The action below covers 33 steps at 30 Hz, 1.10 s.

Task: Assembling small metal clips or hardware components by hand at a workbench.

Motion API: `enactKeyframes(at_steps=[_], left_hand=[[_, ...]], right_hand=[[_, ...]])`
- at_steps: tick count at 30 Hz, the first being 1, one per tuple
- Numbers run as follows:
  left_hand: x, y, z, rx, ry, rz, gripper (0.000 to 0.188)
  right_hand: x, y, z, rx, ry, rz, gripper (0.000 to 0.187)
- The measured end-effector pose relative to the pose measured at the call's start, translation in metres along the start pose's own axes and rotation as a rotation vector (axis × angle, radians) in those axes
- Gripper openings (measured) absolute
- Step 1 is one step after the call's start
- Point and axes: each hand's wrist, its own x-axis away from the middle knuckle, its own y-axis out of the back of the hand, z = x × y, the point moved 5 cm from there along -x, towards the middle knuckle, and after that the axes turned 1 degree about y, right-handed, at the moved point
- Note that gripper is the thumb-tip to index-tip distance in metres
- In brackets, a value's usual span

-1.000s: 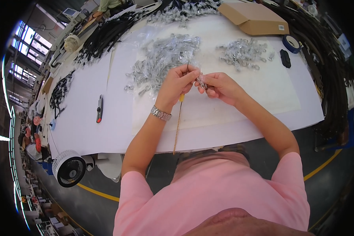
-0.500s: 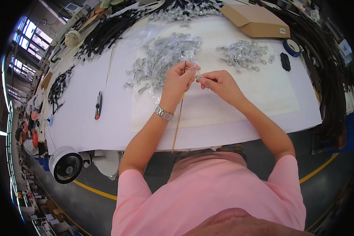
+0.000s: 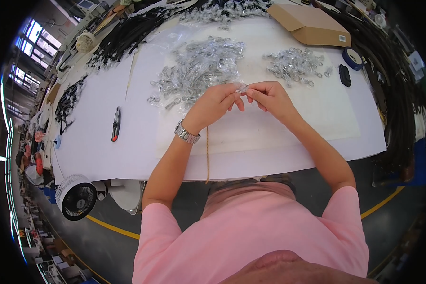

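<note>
My left hand, with a metal watch at its wrist, and my right hand meet over the white table. Pinched between both sets of fingertips is a small metal clasp in clear plastic; its details are partly hidden by the fingers. Just beyond my left hand spreads a large heap of plastic-wrapped metal clasps. A smaller heap of similar clasps lies beyond my right hand. A thin tan cord runs from near my left wrist down to the table's front edge.
A box cutter lies to the left. Black straps are bunched at the far left. At the right are a cardboard box, a tape roll and a black object. A fan stands by the front left corner.
My left hand has come lower and turned, its fingers now meeting my right fingertips at the clasp. My right hand has shifted slightly right and tilted. The cord's upper part has dropped from the left fingers.
</note>
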Motion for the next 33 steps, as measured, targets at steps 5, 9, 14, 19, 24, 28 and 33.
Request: enactKeyframes(at_steps=[5, 9, 14, 19, 24, 28, 33], left_hand=[[0.001, -0.006, 0.008, 0.268, 0.121, 0.075, 0.041], [0.002, -0.010, 0.003, 0.381, 0.147, 0.095, 0.043], [-0.001, -0.017, 0.009, 0.300, 0.179, 0.023, 0.038], [-0.002, -0.026, 0.010, -0.114, -0.012, -0.279, 0.030], [-0.002, -0.019, 0.008, -0.242, -0.051, -0.416, 0.026], [-0.005, -0.001, 0.024, -0.106, 0.093, -0.358, 0.023], [-0.003, 0.007, 0.034, 0.008, 0.208, -0.377, 0.023]], right_hand=[[0.003, -0.006, 0.005, 0.039, 0.057, -0.099, 0.025], [0.003, -0.004, 0.002, 0.093, 0.099, -0.109, 0.024], [0.007, -0.007, 0.002, 0.083, 0.109, -0.147, 0.020], [0.013, -0.015, 0.006, -0.005, 0.036, -0.093, 0.021], [0.003, -0.002, 0.004, -0.063, 0.012, -0.086, 0.023], [-0.009, 0.068, 0.017, 0.711, 0.247, -0.330, 0.025], [-0.073, 0.053, 0.038, 1.046, 0.412, -0.339, 0.046]])
